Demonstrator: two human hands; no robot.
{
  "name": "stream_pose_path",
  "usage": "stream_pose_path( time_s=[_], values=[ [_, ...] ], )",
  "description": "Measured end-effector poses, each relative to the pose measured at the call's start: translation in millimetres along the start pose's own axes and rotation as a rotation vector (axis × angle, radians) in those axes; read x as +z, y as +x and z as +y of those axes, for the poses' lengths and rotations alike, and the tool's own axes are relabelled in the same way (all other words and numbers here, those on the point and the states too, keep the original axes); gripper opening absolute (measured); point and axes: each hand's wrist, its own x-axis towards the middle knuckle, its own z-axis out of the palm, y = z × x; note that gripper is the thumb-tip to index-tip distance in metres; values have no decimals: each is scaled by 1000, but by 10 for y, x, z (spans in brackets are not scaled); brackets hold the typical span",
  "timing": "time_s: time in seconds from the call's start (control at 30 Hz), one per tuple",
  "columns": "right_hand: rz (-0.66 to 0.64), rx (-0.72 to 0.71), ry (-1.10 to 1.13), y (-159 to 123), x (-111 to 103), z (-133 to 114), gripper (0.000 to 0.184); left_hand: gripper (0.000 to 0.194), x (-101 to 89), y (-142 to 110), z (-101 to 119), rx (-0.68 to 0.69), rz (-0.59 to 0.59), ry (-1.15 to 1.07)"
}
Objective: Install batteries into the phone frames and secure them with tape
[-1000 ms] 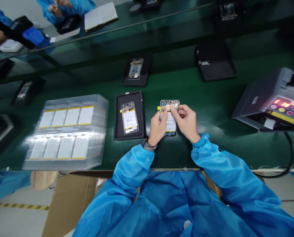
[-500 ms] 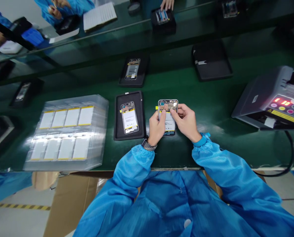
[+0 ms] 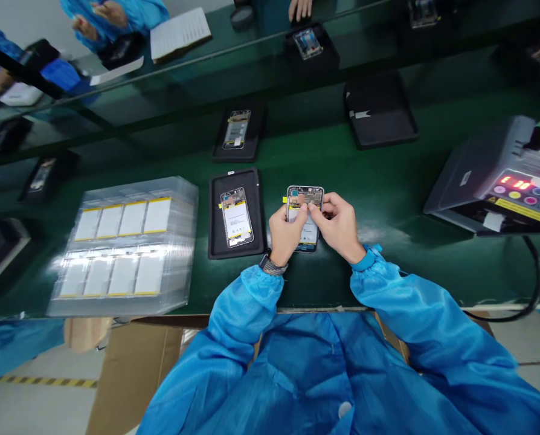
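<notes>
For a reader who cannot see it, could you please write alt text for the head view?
Two hands hold an open phone, thumbs near its middle. Left, another open phone lies in a black tray.

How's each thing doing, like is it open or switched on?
Left hand: gripping held phone
Right hand: gripping held phone
Held phone: uncovered, insides showing
Left phone: uncovered, lying in black tray
Machine: on, display glowing red
Clear trays: stacked, holding white packs
</notes>
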Motion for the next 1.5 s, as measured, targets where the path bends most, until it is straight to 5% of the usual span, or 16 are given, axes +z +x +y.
stream_pose_path(
  time_s=[0.77,1.5],
  values=[
    [10,-93,-110,-44,-51,-107,17,40,-60,26,16,-10,-125,-164],
    [2,-111,-105,-61,-45,-15,20,27,-22,-77,-3,98,57,28]
  ],
)
